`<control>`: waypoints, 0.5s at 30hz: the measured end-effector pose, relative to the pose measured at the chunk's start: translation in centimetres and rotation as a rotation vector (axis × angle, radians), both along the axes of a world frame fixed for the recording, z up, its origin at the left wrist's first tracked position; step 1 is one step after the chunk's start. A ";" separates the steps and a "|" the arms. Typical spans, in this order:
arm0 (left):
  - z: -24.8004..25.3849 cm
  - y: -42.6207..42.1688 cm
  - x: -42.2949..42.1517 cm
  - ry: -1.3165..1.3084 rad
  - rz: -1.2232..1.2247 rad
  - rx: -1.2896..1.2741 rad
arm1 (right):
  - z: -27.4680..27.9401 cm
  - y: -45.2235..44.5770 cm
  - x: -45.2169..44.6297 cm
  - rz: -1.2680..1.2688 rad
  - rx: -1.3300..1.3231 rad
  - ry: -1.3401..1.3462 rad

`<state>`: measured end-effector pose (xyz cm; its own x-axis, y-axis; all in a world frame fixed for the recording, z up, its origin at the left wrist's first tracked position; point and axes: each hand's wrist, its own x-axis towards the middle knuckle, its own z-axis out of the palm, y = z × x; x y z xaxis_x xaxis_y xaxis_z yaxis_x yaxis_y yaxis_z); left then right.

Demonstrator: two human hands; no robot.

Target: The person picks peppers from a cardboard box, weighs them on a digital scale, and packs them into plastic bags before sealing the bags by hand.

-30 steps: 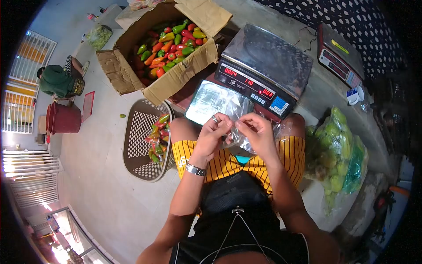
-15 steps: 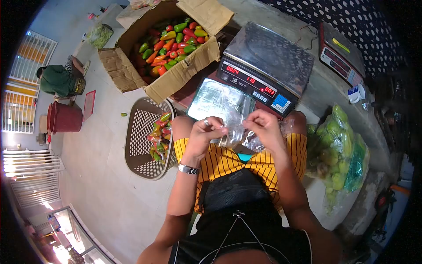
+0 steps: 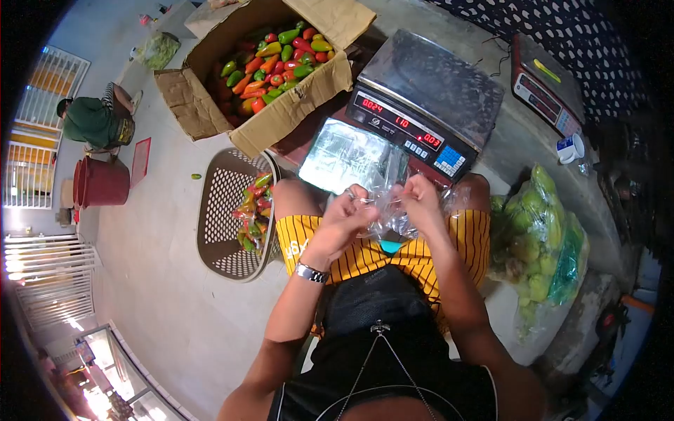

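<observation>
Over my lap, a clear plastic bag [image 3: 385,214] is stretched between my two hands, crumpled and shiny. My left hand [image 3: 348,219], with a ring and a wristwatch, pinches its left side. The right side is gripped by the closed fingers of my right hand [image 3: 421,203]. Just beyond them lies a flat stack of clear plastic bags [image 3: 347,154]. It rests against the front of a digital scale [image 3: 428,98], whose red display reads 0.024, 1.10 and 0.03. Nothing lies on the scale's metal plate.
An open cardboard box [image 3: 291,105] of red, green and orange peppers [image 3: 270,70] stands beyond. On the left, a plastic basket [image 3: 214,210] holds bagged peppers [image 3: 254,214]. To the right are bagged green vegetables [image 3: 537,238], a mug [image 3: 570,149] and a second scale [image 3: 537,98]. Another person [image 3: 95,126] bends far left.
My left hand has moved slightly right and turned, nearer my right hand. The bag between them has bunched up. The scale reading is the same.
</observation>
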<state>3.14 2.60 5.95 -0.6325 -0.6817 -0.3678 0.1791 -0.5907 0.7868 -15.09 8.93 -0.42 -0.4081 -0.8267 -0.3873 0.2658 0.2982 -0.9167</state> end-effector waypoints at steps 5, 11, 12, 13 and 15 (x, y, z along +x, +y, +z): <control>-4.4 0.1 -0.5 -0.550 0.071 -0.609 | 1.3 0.2 0.9 -0.163 -0.145 -0.545; -1.8 -0.7 0.0 -0.016 0.067 0.185 | 2.6 0.7 0.4 0.133 -0.233 0.133; -2.0 -0.6 -0.2 -0.060 0.071 0.082 | 3.0 0.7 0.4 0.182 -0.284 0.286; -2.3 -0.3 -0.4 -0.104 0.074 -0.021 | 3.1 0.8 0.4 0.232 -0.333 0.438; -4.7 -0.1 0.0 -0.186 0.087 -0.224 | 0.4 0.8 1.0 0.200 -0.234 0.280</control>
